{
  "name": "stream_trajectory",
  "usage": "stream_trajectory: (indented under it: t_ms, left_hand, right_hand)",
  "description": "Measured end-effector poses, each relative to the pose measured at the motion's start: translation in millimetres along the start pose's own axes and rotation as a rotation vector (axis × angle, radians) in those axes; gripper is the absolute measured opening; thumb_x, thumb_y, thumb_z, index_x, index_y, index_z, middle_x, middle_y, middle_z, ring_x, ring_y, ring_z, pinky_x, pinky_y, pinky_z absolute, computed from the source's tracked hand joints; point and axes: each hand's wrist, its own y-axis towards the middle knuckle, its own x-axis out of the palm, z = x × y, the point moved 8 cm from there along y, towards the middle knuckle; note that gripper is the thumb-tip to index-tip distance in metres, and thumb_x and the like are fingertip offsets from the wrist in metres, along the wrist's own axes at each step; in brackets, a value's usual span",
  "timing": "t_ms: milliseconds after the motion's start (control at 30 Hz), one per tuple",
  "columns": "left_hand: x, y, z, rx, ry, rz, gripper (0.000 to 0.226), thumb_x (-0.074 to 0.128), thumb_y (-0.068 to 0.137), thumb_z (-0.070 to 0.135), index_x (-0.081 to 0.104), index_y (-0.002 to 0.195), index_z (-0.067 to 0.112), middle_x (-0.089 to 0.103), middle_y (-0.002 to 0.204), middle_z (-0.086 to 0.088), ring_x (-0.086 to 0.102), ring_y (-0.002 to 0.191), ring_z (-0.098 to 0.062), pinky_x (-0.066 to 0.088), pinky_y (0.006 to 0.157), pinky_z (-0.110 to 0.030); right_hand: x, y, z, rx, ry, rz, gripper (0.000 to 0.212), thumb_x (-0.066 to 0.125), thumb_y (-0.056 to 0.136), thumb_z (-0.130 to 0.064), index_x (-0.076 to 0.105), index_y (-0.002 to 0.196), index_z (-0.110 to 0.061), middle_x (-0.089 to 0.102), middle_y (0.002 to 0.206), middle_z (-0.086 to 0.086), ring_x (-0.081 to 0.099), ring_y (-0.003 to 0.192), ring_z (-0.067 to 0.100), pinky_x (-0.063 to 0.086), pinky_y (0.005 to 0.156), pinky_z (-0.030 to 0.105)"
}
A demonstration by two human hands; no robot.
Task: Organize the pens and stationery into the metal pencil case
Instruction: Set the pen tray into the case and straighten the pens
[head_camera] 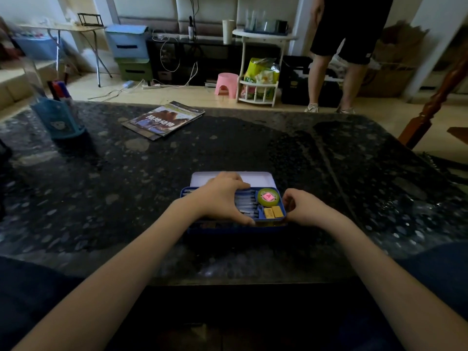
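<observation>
A blue metal pencil case (200, 230) lies open on the dark stone table, its white-lined lid (255, 179) folded back. Inside, several clear-barrelled pens (247, 202) lie side by side. To their right sit a round green tape roll with a pink label (269, 197) and two yellow erasers (273, 212). My left hand (224, 197) is spread over the pens, thumb on the tray's near rim and fingers at its far rim. My right hand (304, 207) curls against the case's right end, fingers touching its edge.
A blue pen holder with markers (59, 117) stands at the table's far left. A stack of magazines (164, 120) lies at the far middle. Beyond the table a person's legs (329, 79), a pink stool (226, 84) and a white rack stand on the floor.
</observation>
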Motion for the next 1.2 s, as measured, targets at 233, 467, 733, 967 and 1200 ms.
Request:
stream_trajectory:
  t_ms: [233,467,733,967,1200]
  left_hand:
    - [15.6,4.7,7.2,-0.010,0.049,-0.009,0.095,0.070,0.064,0.066,0.039,0.140,0.019,0.043,0.129,0.001,0.038,0.116,-0.019,0.037,0.102,-0.038]
    - [18.7,4.2,8.0,-0.005,0.054,0.022,0.097,0.065,0.065,0.070,0.036,0.141,0.019,0.042,0.129,0.001,0.035,0.115,-0.018,0.035,0.101,-0.036]
    - [19.8,4.0,3.8,-0.016,0.096,0.025,0.094,0.062,0.065,0.073,0.035,0.141,0.026,0.040,0.133,0.005,0.030,0.121,-0.015,0.025,0.102,-0.037]
    - [24.8,-4.8,-1.3,0.008,0.002,-0.015,0.095,0.065,0.069,0.066,0.028,0.145,0.023,0.033,0.146,0.003,0.025,0.130,-0.015,0.023,0.109,-0.031]
    - [27.3,-6.0,-0.6,-0.002,0.027,-0.063,0.094,0.062,0.073,0.065,0.023,0.147,0.023,0.026,0.153,0.001,0.026,0.137,-0.017,0.021,0.112,-0.031]
  right_hand:
    - [-17.1,5.5,11.1,0.008,0.072,0.059,0.013,0.057,0.092,-0.010,0.057,0.084,-0.020,0.061,0.078,-0.002,0.058,0.067,0.011,0.050,0.060,0.026]
    - [-15.0,6.9,7.7,-0.023,0.093,0.133,0.009,0.049,0.096,-0.017,0.057,0.094,-0.019,0.060,0.084,0.000,0.057,0.073,0.013,0.046,0.064,0.027]
    - [-7.9,5.1,0.1,-0.095,0.109,0.129,0.022,0.060,0.091,-0.019,0.055,0.112,-0.021,0.058,0.088,-0.003,0.055,0.073,0.008,0.042,0.055,0.020]
    - [-7.1,3.7,-1.6,-0.100,0.031,0.111,0.024,0.067,0.086,-0.019,0.058,0.108,-0.018,0.056,0.082,-0.004,0.054,0.073,0.010,0.044,0.061,0.022]
    - [-3.8,8.2,3.7,-0.072,0.099,-0.003,0.024,0.067,0.086,-0.023,0.054,0.107,-0.020,0.060,0.089,0.000,0.056,0.073,0.012,0.046,0.061,0.024]
